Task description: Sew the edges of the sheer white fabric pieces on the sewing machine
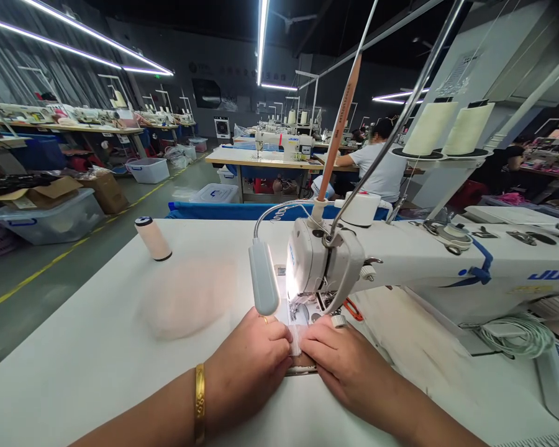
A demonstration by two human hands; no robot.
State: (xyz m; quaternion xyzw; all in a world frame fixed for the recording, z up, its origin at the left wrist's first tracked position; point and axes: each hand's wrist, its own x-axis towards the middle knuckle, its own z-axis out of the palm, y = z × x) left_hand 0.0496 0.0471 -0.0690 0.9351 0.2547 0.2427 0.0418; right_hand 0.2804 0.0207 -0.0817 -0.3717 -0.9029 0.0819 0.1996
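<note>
A white sewing machine [326,248] stands on the table, its needle area lit by a small grey lamp [263,279] on a bent metal neck. Just in front of the presser foot lies a small pale piece of fabric [296,340]. My left hand [254,357], with a gold bangle [200,403] at the wrist, grips its left edge with curled fingers. From the other side, my right hand [340,357] pinches the fabric between thumb and fingers. The fingertips of both hands nearly meet, hiding most of the piece.
Sheer pale fabric [189,298] lies left of the machine, with a thread cone [153,239] behind it. More pale fabric [414,338] spreads under the machine arm. Orange-handled snips [353,309] lie near the needle. Coiled cable [517,335] sits right. A person [377,164] sits ahead.
</note>
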